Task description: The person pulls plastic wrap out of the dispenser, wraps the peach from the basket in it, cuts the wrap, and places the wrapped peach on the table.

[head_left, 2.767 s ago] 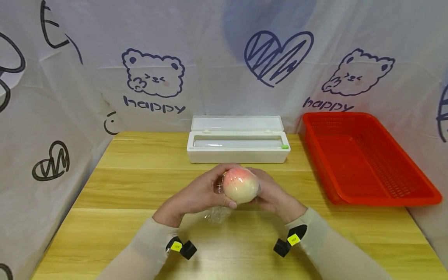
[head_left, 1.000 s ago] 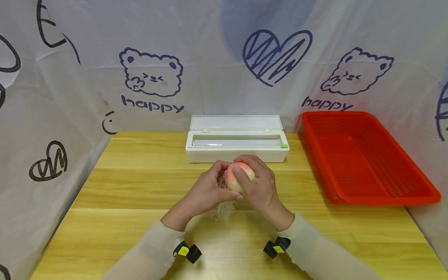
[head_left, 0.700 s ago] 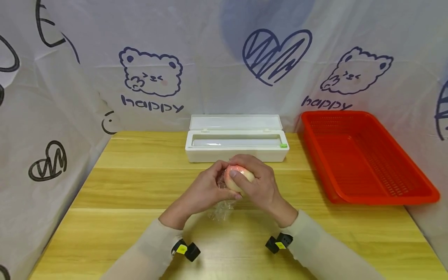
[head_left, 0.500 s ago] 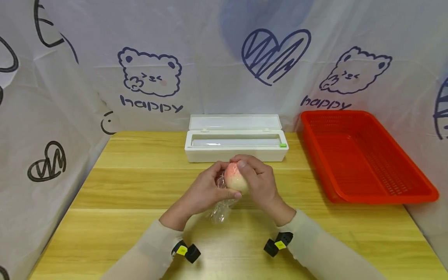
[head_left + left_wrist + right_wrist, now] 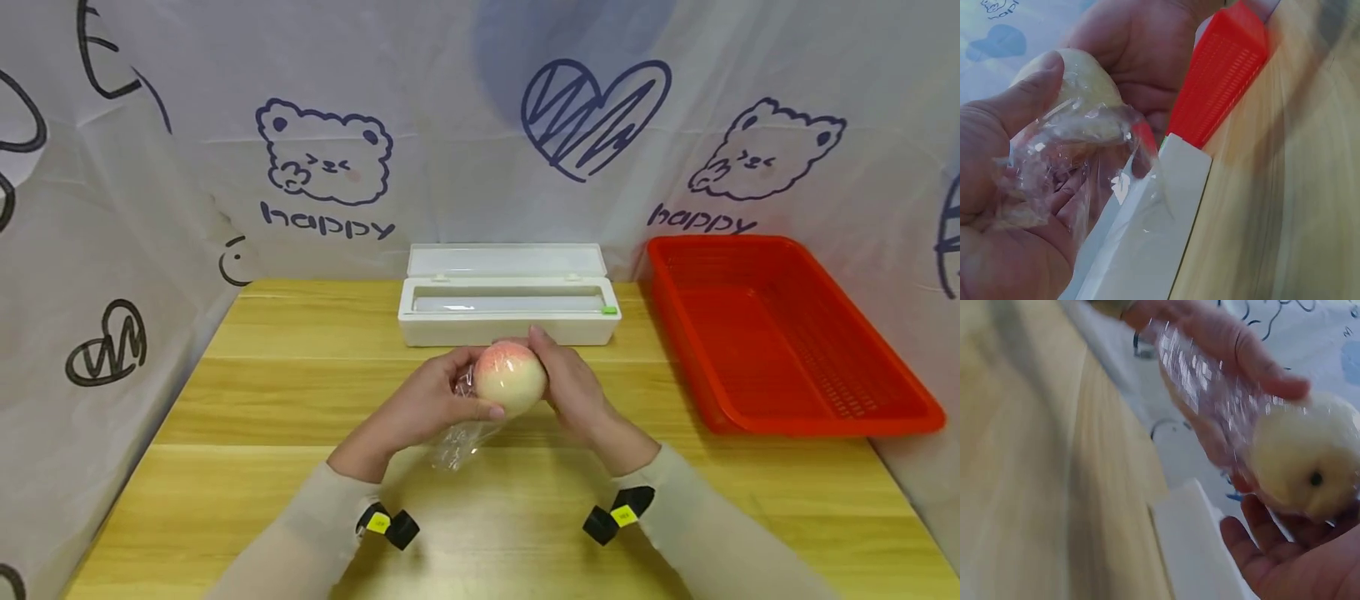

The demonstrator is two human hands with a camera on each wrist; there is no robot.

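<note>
A pink-and-cream peach, wrapped in clear plastic film, is held between both hands above the table. My left hand grips it from the left, thumb along its near side and fingers behind. My right hand cups its right side, thumb raised by the top edge. Loose, crumpled film hangs from the peach below the left hand; in the left wrist view it trails over the palm. The right wrist view shows a small dark spot on the peach, with right fingers curled under it.
Behind the hands stands a white cling-film box with its lid up, a roll inside and a green slider at the right. A red plastic basket occupies the right side of the wooden table. Printed white cloth hangs behind.
The right hand's thumb has come off the front of the peach, and that hand has shifted to its right side. The peach is more exposed; the left hand keeps its grip, slightly farther left.
</note>
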